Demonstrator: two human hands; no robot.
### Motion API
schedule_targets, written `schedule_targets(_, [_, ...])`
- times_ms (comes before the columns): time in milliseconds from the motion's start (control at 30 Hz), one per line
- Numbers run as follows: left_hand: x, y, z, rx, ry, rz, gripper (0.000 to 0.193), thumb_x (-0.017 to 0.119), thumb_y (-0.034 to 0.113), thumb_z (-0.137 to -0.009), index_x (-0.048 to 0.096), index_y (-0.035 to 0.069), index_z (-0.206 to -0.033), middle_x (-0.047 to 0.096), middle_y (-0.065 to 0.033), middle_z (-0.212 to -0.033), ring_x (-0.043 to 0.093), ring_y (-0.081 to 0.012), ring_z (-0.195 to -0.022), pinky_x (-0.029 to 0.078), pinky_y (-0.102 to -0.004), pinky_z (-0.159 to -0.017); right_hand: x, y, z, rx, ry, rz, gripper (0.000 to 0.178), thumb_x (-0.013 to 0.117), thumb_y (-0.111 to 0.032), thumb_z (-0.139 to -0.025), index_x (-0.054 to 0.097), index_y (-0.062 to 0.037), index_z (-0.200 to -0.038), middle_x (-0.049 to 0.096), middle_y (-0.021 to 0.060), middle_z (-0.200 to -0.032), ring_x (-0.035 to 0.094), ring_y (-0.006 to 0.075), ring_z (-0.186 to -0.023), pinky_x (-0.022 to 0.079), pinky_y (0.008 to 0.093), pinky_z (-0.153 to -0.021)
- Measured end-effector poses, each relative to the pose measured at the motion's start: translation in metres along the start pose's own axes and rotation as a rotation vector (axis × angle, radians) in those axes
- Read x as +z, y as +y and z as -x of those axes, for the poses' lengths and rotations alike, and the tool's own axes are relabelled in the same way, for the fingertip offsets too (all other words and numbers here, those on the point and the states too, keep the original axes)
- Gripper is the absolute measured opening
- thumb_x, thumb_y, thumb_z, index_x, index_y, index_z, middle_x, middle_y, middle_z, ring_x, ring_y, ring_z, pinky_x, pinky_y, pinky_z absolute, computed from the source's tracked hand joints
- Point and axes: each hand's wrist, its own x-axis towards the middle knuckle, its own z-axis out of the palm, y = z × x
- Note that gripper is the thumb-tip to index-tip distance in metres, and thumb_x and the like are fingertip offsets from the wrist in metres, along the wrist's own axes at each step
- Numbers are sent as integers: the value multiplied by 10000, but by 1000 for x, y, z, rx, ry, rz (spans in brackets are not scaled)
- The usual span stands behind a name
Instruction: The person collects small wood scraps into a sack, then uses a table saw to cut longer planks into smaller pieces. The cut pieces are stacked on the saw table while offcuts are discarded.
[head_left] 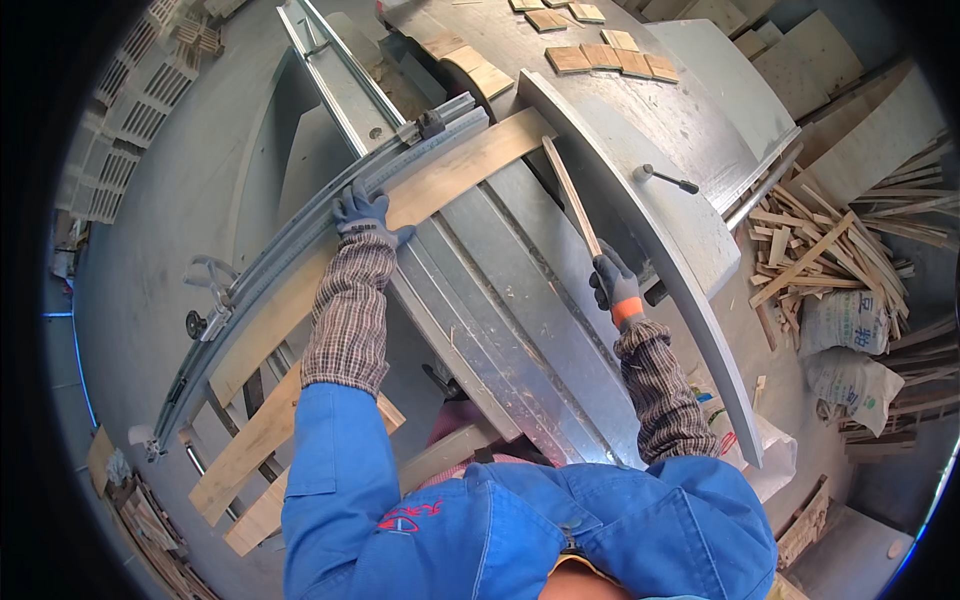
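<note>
A long wooden board [465, 168] lies across the metal saw table [470, 270], along the crosscut fence [425, 150]. Gloved in grey, my left hand [368, 215] grips the board, its fingers toward the fence and its thumb at the near edge. The board carries on to the left past this hand. My right hand [613, 285], in a dark glove with an orange cuff, is closed round the near end of a thin wooden stick [572, 195]. The far tip of the stick touches or nearly touches the board's right end, near the rip fence [650, 250].
Several cut wooden blocks [600, 58] lie beyond the rip fence. More boards [250, 450] rest at my left. A locking lever [668, 180] sticks up at the right. On the floor are a heap of wood strips [825, 250] and white sacks [850, 385].
</note>
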Motion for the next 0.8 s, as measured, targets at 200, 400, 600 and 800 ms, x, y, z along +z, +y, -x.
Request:
schedule_targets(200, [-16, 8, 0, -11, -81, -42, 799, 753, 661, -692, 584, 277, -1372, 192, -119, -1616, 139, -340, -1505, 72, -520, -1240, 4, 1, -2, -9, 14, 8, 480, 556, -307, -954, 558, -219, -1426, 552, 18, -661, 418, 90, -412, 305, 263, -375])
schedule_targets(400, [-14, 5, 2, -41, -56, -33, 815, 725, 674, -697, 571, 275, -1390, 179, -112, -1627, 143, -326, -1511, 62, -514, -1241, 6, -1, -4, -58, 4, 20, 476, 568, -313, -954, 563, -228, -1422, 553, 13, -663, 412, 83, -422, 303, 263, -382])
schedule_targets(600, [-5, 7, 4, -50, 1, -10, 797, 688, 658, -738, 565, 207, -1384, 205, -131, -1618, 141, -325, -1505, 63, -535, -1235, 1, 7, -10, -119, 15, 19, 485, 575, -309, -948, 562, -220, -1424, 548, 9, -667, 415, 84, -431, 306, 261, -390])
schedule_targets(800, [-15, 9, 6, -81, -57, -29, 817, 670, 621, -747, 510, 241, -1451, 195, -112, -1633, 150, -330, -1514, 58, -496, -1247, -21, 83, 27, -76, 36, -110, 517, 595, -276, -937, 542, -161, -1438, 579, 0, -722, 509, 92, -550, 380, 253, -483])
